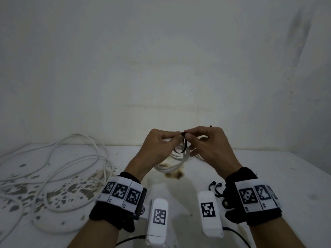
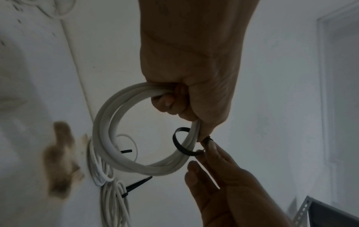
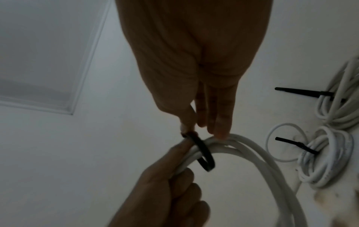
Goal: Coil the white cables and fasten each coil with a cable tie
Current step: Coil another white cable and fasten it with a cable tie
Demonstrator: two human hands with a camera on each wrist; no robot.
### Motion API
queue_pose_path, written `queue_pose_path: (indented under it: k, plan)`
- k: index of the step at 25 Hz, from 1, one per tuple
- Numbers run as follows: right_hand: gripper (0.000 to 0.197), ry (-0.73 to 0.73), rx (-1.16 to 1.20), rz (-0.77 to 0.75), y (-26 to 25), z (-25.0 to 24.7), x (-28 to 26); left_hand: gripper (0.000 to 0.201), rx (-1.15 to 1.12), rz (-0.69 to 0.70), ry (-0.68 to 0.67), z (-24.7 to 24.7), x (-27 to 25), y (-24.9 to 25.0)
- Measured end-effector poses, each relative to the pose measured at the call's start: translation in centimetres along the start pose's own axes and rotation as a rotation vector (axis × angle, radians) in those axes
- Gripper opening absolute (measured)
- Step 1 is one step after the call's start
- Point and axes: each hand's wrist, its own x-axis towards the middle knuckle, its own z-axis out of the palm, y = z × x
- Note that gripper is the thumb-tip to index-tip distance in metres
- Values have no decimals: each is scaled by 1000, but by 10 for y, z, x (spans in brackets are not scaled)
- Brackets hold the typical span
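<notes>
My left hand grips a small coil of white cable above the table, fingers curled round its strands. A black cable tie loops loosely round that coil beside the left thumb. My right hand pinches the tie's joined ends between thumb and forefinger, right against the left hand's fingertips. In the right wrist view the tie circles the coil just under the right hand. The right hand's other fingers touch the top of the coil. The lower part of the coil hangs close over the table.
A long loose white cable sprawls over the left of the stained white table. Spare black ties lie by my right wrist. Two tied coils lie at the back by the wall.
</notes>
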Motion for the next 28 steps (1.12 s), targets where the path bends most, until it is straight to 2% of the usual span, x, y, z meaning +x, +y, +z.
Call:
queue_pose_path:
  k: [3,5,7,14,16,21,24,26,28]
  plan:
    - [7,86,-187,-192,-4,4,2,18,-58,8,-30,3,-2,5]
    - [7,52,-342,-259,-7,7,2,19,-63,37,-51,9,-7,4]
    - [7,6,-368,-238,-7,6,2,18,-100,32,-39,11,-11,2]
    - [5,-33,-67,-80,-14,-4,-1,16,-103,64,-60,2,-8,8]
    - [8,5,-36,-77,-16,-2,-2,18,-107,66,-58,3,-9,12]
    - [15,190,-297,-199,-17,6,1,22,-186,8,-71,13,-14,18]
    - [15,251,-420,-323,-16,10,-1,24,-228,-15,-33,15,-14,17]
    - [14,312,-393,-344,-19,11,-1,24,-285,-63,-15,13,-13,13]
    - [14,380,-312,-296,-23,8,0,24,-315,-73,14,9,-12,11]
